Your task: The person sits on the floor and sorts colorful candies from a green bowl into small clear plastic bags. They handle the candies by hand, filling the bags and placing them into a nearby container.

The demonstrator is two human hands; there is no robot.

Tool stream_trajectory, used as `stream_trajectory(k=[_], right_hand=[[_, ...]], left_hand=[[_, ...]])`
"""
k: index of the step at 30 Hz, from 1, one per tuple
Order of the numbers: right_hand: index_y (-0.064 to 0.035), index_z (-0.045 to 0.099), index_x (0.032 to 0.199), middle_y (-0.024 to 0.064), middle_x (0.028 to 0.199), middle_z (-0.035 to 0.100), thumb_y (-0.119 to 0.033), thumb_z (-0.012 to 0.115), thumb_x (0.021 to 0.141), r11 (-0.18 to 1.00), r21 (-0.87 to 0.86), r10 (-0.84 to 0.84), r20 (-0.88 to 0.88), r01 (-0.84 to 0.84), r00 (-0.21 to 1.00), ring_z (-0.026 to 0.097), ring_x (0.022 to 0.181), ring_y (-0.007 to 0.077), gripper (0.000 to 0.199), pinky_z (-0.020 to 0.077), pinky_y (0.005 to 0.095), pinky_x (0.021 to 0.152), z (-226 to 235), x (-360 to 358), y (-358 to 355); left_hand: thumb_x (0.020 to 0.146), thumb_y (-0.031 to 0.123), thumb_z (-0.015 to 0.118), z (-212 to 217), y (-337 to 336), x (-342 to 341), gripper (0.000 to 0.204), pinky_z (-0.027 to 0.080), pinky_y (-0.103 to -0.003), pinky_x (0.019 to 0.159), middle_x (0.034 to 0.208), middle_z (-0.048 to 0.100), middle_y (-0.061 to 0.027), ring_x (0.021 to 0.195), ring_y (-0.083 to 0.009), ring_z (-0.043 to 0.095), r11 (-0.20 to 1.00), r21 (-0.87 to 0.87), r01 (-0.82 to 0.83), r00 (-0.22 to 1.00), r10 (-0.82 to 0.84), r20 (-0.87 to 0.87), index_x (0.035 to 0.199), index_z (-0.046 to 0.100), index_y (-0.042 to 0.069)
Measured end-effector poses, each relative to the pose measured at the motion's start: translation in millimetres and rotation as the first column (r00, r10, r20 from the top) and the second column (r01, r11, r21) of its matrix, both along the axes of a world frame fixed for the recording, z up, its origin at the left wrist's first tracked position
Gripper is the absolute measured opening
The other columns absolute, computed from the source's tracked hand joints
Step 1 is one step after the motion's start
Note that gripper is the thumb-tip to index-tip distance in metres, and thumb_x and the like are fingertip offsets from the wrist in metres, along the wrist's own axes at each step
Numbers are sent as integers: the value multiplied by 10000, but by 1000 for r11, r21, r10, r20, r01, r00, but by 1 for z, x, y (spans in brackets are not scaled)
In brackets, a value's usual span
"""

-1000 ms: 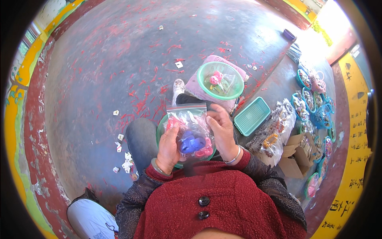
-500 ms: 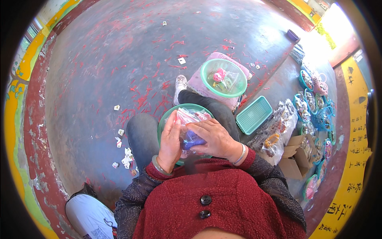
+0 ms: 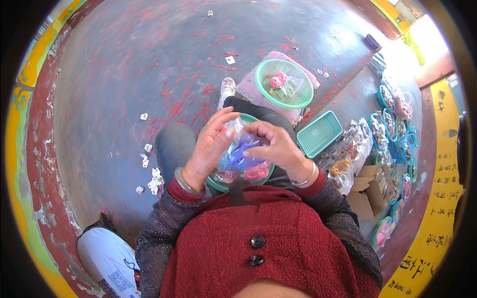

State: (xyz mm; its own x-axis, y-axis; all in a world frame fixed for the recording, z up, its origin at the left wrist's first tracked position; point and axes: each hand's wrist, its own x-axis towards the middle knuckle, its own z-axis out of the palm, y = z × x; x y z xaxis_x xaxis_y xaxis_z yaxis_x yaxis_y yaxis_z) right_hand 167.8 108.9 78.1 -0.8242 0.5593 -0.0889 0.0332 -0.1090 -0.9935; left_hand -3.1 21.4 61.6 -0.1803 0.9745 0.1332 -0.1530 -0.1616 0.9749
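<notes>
"What's changed?"
"The left hand (image 3: pixel 212 150) has spread its fingers, so the blue piece (image 3: pixel 240 153) seems left mostly to the right hand (image 3: pixel 280 149)."
"Where's the piece?"
"Between both hands, above the green bowl (image 3: pixel 217 185)."
"The right?"
"Fingers curled over it; blur hides whether they pinch."

The left hand (image 3: pixel 206 151) has extended fingers (image 3: pixel 224 119); the right hand (image 3: pixel 284 151) curls inward.

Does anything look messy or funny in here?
Yes, the floor looks messy: red scraps are strewn across it, and white pieces lie loose left of the nearer green basin. The red band on the left wall looks damaged too, with pale patches where paint seems missing.
</notes>
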Motion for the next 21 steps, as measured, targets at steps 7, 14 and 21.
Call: stream_trajectory(k=[7, 14, 21], right_hand=[[25, 550, 1144, 56, 1016, 621, -113, 710, 795, 978, -201, 30, -111, -52, 993, 589, 919, 100, 409, 477, 235, 795, 41, -4, 7], [42, 559, 1118, 56, 1001, 624, -142, 693, 801, 992, -124, -31, -106, 17, 994, 584, 911, 97, 390, 471, 240, 795, 31, -19, 16], [20, 621, 1017, 41, 915, 642, -76, 669, 816, 979, -167, 136, 85, -120, 987, 590, 798, 93, 228, 484, 244, 714, -10, -47, 18]], left_hand=[[691, 329, 774, 42, 3, -37, 633, 330, -340, 1005, 1217, 475, -88, 1166, -188, 442, 962, -101, 253, 900, -272, -341, 1174, 527, 4], [829, 129, 693, 47, -5, -38, 298, 441, -239, 836, 1018, 595, -24, 882, -92, 553, 950, -216, 225, 974, -213, 80, 1071, 561, 13], [911, 161, 582, -17, -38, -42, 155, 502, -232, 616, 846, 625, -18, 707, -86, 610, 924, -382, -28, 996, 56, 63, 983, 587, 24]])
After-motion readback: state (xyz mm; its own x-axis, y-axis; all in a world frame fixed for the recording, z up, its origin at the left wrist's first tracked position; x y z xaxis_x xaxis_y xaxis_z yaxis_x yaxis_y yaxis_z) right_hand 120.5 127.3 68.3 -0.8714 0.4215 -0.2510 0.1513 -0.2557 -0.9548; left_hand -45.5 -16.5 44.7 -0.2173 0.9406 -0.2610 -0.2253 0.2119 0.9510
